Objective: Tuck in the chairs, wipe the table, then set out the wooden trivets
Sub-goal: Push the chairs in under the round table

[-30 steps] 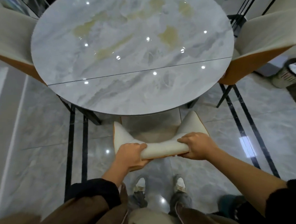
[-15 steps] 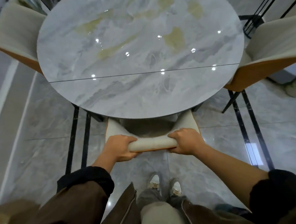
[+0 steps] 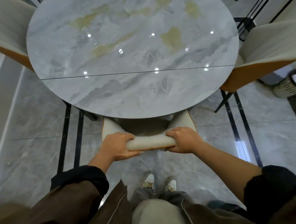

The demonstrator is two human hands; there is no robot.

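Note:
A round grey marble table (image 3: 135, 95) fills the upper middle of the view, glossy with yellowish veining. Directly in front of me a cream chair (image 3: 151, 142) with an orange-brown shell stands with its seat mostly hidden under the table's near edge. My left hand (image 3: 117, 145) grips the left end of its backrest top. My right hand (image 3: 183, 139) grips the right end. A second cream chair (image 3: 270, 50) stands at the table's right, angled outward. A third chair (image 3: 3, 29) sits at the table's upper left. No trivets or cloth are in sight.
Glossy grey tile floor with black inlay stripes (image 3: 65, 134) runs on both sides. A pale slotted bin (image 3: 291, 85) with a dark rim stands on the floor at the far right. My feet (image 3: 158, 182) are just behind the chair.
The chair has slid forward under the table with both hands still on its backrest; less of its seat shows now. I have stepped closer to the table.

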